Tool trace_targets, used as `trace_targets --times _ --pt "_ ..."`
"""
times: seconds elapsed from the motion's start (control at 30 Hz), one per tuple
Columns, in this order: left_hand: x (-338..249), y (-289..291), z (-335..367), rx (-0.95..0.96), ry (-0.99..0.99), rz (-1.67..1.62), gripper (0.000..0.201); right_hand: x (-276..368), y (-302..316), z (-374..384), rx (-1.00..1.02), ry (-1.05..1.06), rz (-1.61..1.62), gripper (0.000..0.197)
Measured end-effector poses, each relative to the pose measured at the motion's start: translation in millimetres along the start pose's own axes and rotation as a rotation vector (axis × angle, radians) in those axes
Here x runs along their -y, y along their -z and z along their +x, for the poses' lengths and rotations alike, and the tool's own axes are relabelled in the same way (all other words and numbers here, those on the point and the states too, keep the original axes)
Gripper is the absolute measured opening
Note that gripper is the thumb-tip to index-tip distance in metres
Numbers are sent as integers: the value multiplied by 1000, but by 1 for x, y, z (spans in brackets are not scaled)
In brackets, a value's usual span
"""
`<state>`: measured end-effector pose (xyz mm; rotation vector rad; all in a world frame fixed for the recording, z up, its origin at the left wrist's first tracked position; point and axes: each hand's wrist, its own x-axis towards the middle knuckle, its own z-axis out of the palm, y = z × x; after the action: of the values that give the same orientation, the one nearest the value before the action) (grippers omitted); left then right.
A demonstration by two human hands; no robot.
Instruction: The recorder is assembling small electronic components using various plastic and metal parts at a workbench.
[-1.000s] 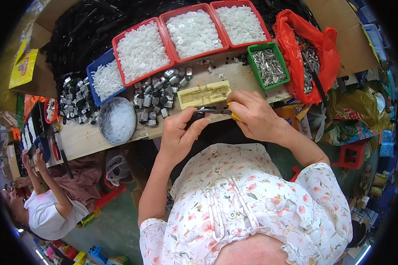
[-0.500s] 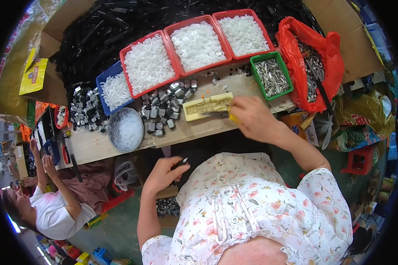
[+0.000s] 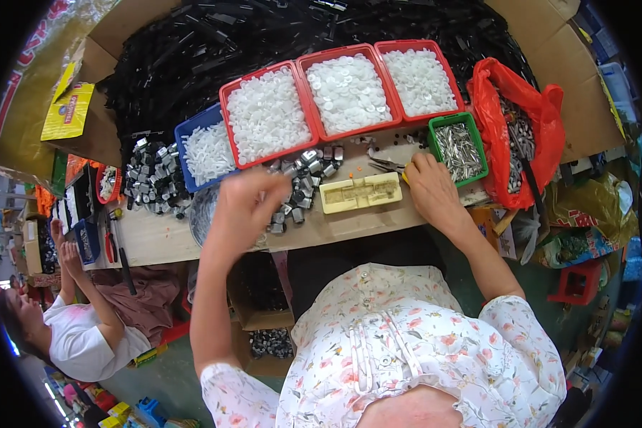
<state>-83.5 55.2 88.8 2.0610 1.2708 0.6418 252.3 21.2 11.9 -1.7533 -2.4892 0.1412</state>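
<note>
My right hand (image 3: 433,188) is closed round the yellow handles of a pair of pliers (image 3: 388,165), whose dark jaws point left over the table. Just left of that hand lies a cream-coloured block (image 3: 361,194) with a recessed channel. My left hand (image 3: 244,210) is raised over the table, blurred, its fingers bent; whether anything is in them does not show. Beneath and behind it are a round metal bowl (image 3: 202,214), partly covered by the hand, and a pile of small silver-and-black metal parts (image 3: 305,187).
Red trays (image 3: 312,135) of small white plastic pieces, a blue tray (image 3: 180,146) and a green basket (image 3: 483,153) of metal pins line the back. Black parts (image 3: 214,64) fill a large carton behind. A red bag (image 3: 489,93) stands right. Another person (image 3: 85,335) sits at left.
My left hand has risen from below the table edge to above the bowl; the dark piece it held no longer shows. My right hand has moved with the pliers from the cream block toward the green basket.
</note>
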Motion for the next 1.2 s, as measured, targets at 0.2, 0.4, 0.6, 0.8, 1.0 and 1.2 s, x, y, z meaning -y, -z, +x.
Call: trace_targets --times 0.2,0.4,0.6,0.8,1.0,1.2 --pt "89 25 162 -307 -240 209 26 0 12 -6 7 71 119 41" --pt "132 32 255 -186 -214 540 38 -8 15 -5 52 57 228 56" --pt "140 30 275 -90 -197 657 27 -14 18 -5 38 55 277 49" --pt "92 25 248 -323 -483 569 16 -16 27 -3 -43 88 301 44" --pt "-15 -23 137 -256 -576 568 14 0 39 -5 -341 130 367 44" --pt "-36 -116 32 -71 -556 503 12 20 29 -6 -393 283 415 45"
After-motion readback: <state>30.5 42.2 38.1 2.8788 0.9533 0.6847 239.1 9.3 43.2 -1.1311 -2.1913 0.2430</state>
